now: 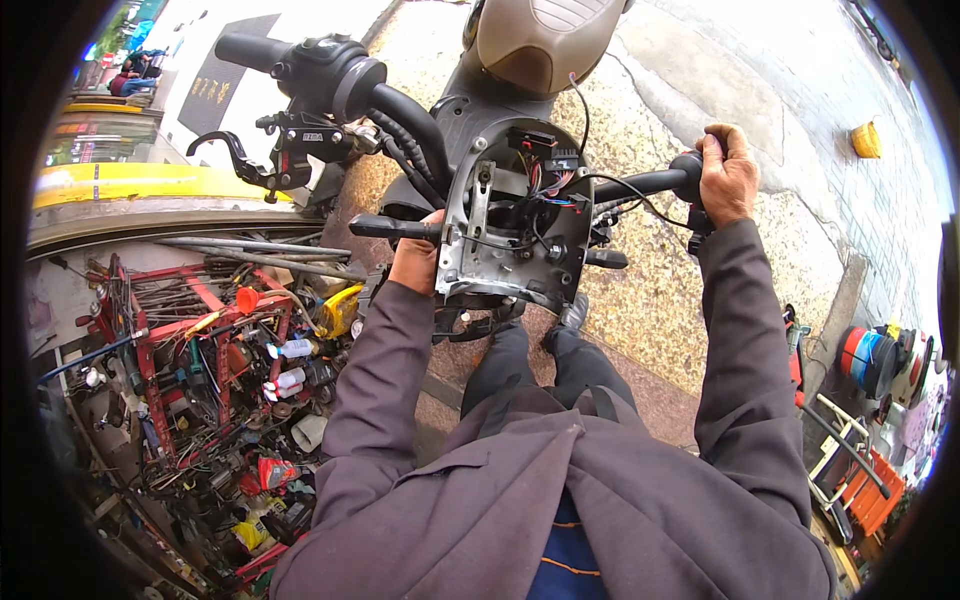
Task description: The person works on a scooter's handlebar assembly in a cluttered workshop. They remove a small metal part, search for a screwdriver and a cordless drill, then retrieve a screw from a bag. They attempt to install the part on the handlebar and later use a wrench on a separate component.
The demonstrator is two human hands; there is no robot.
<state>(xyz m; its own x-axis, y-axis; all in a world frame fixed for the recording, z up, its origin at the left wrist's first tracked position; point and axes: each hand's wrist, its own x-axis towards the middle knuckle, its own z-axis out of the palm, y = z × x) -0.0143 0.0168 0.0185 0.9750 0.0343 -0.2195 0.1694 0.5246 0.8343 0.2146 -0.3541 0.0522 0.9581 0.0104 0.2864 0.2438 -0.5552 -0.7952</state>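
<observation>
In front of me stands an electric scooter with a brown seat. Its open front housing exposes connectors and a bundle of wires. At the housing's left side is my left hand, next to a black turn-signal stalk; its fingers are hidden behind the housing. My right hand is closed around the right end of the handlebar, its curled fingers covering the grip. A thin black cable runs from the housing toward that end. The left grip and its brake lever are untouched.
Tools, bottles and metal parts crowd a red rack on the left. A yellow barrier lies beyond it. At right are tape-like rolls, an orange crate-like item and, farther off, a yellow bucket.
</observation>
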